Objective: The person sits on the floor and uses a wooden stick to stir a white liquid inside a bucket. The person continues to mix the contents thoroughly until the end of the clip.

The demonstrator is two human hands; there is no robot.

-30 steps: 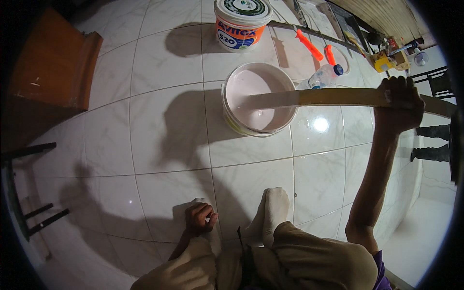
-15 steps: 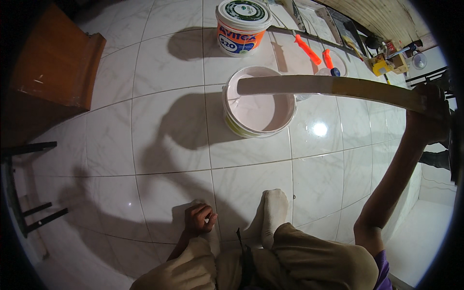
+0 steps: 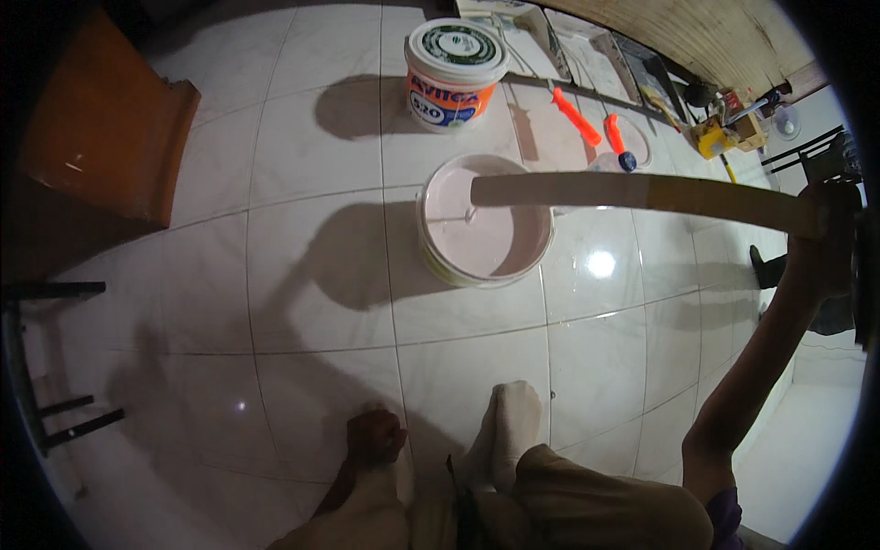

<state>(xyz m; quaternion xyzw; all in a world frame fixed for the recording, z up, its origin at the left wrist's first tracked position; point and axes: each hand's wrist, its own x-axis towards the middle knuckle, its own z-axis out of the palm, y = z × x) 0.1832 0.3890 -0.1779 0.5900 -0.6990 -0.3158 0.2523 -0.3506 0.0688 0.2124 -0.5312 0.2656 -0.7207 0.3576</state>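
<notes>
My right hand (image 3: 830, 220), far out at the right rim, is closed around one end of a long flat wooden strip (image 3: 587, 190). The strip reaches leftward across the open bucket (image 3: 442, 268), its pale, paint-coated tip above the pinkish-white paint (image 3: 490, 246). A thin thread of paint hangs from the tip down to the surface. Near my left foot, my left hand (image 3: 376, 435) rests curled into a fist in shadow, with nothing showing in it.
Behind the open bucket stands a lidded paint bucket (image 3: 454, 78). Two orange-handled tools (image 3: 577, 117) lie to its right. Paint trays (image 3: 587, 55) line the far edge, near a yellow container (image 3: 715, 139). A brown wooden cabinet (image 3: 101, 128) and a dark metal frame (image 3: 55, 291) occupy the left.
The strip's tip has shifted slightly right over the paint, and the paint thread now falls from it. My left hand has curled tighter. The whole view has tilted a little upward.
</notes>
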